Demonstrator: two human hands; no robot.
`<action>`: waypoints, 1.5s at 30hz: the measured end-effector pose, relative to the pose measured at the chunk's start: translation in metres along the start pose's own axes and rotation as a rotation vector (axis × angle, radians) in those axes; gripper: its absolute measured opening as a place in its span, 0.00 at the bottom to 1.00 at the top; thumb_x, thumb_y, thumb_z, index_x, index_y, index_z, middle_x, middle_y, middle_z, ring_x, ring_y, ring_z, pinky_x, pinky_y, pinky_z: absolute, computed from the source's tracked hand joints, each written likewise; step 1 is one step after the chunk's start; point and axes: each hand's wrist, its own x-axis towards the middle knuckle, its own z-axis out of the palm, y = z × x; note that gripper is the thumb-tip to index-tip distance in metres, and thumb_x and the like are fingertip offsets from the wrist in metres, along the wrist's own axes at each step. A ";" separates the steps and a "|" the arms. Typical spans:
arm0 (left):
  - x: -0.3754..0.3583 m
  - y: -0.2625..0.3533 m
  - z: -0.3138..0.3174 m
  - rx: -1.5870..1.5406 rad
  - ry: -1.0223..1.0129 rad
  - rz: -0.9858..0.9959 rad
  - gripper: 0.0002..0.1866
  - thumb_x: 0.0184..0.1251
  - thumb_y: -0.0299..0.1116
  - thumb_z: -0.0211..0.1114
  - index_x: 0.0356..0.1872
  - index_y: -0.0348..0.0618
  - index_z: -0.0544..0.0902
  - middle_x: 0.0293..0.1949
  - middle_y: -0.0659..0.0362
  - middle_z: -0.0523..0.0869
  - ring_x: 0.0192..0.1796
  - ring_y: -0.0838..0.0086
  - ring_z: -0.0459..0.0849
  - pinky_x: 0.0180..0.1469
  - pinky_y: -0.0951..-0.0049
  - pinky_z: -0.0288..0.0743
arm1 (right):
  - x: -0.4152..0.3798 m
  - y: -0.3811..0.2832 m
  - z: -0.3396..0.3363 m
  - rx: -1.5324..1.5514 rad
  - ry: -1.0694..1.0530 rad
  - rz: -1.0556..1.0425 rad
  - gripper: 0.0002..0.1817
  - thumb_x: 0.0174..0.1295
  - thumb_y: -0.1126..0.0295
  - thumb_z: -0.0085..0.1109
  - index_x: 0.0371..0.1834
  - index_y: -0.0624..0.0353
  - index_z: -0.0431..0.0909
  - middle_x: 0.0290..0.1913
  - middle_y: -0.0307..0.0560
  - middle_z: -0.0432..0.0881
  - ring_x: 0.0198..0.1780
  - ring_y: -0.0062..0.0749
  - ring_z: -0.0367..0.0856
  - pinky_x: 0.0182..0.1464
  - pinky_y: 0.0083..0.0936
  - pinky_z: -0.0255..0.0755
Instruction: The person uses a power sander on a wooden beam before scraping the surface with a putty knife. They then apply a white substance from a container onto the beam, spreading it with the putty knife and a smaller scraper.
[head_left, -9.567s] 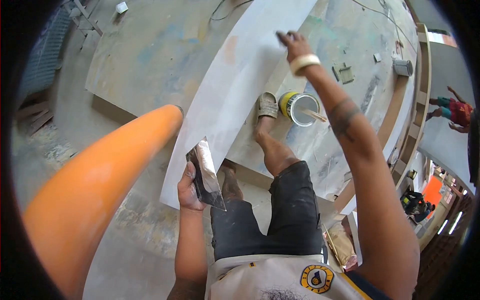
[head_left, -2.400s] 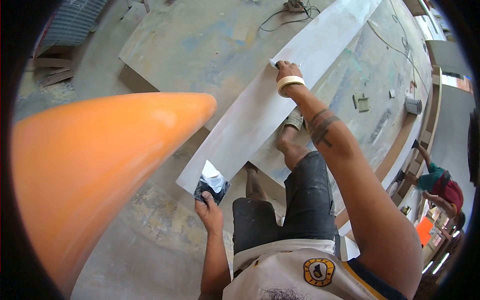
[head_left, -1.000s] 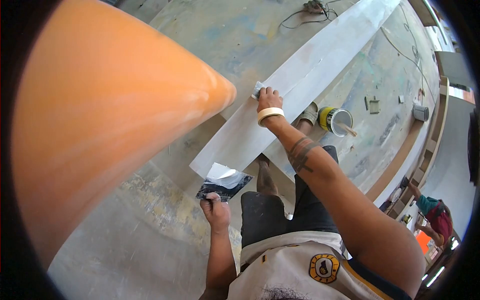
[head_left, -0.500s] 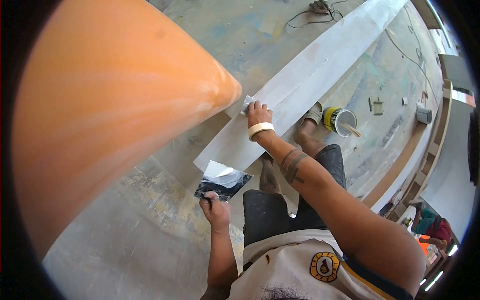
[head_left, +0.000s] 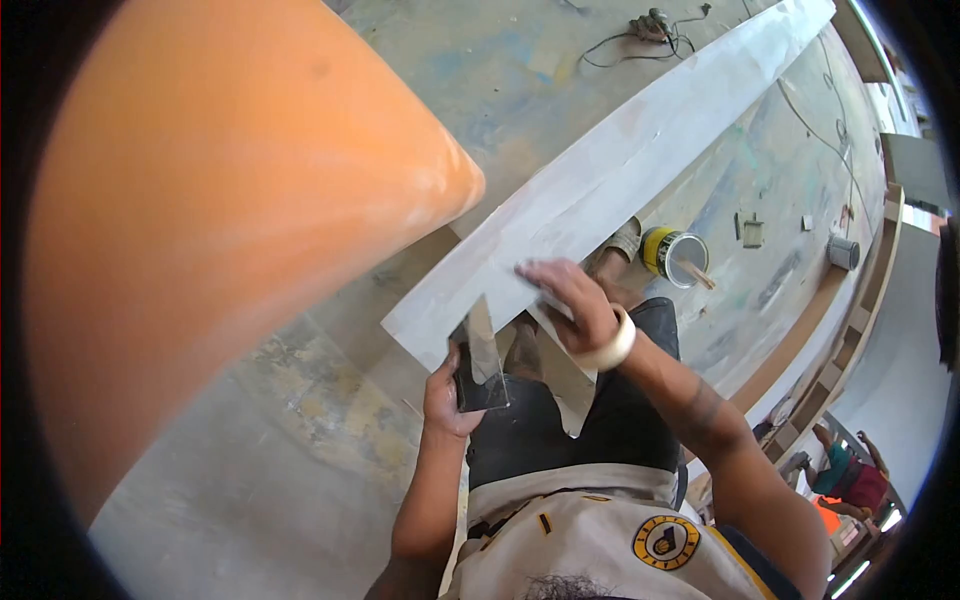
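My left hand [head_left: 447, 400] is closed on the edge of a black filler board [head_left: 483, 392], now tilted, with a greyish-white patch across its face. Beside it, my right hand [head_left: 575, 300] is smeared by motion and wears a roll of tape [head_left: 612, 345] round the wrist. Its fingers reach over a thin scraper [head_left: 553, 308], which is mostly hidden under the hand. Beneath both hands runs a long white panel [head_left: 620, 170], its surface streaked with pale filler.
A large orange cone-shaped form [head_left: 270, 170] fills the left. An open yellow-and-black can [head_left: 672, 256] with a stick stands right of the panel, near my foot. Farther off are a grey can [head_left: 843, 252], a corded tool [head_left: 652, 27] and another person [head_left: 855, 480].
My right hand has drawn back from the panel's left edge toward my body and the filler board. My left hand has turned the board, and its thick white filler no longer shows as before.
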 end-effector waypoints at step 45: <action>0.087 -0.053 0.098 0.197 0.134 0.043 0.24 0.79 0.48 0.48 0.62 0.41 0.75 0.48 0.53 0.86 0.21 0.67 0.79 0.19 0.70 0.70 | 0.046 0.333 -0.220 -0.974 0.165 0.458 0.20 0.58 0.76 0.52 0.55 0.54 0.79 0.54 0.48 0.81 0.53 0.51 0.78 0.56 0.40 0.76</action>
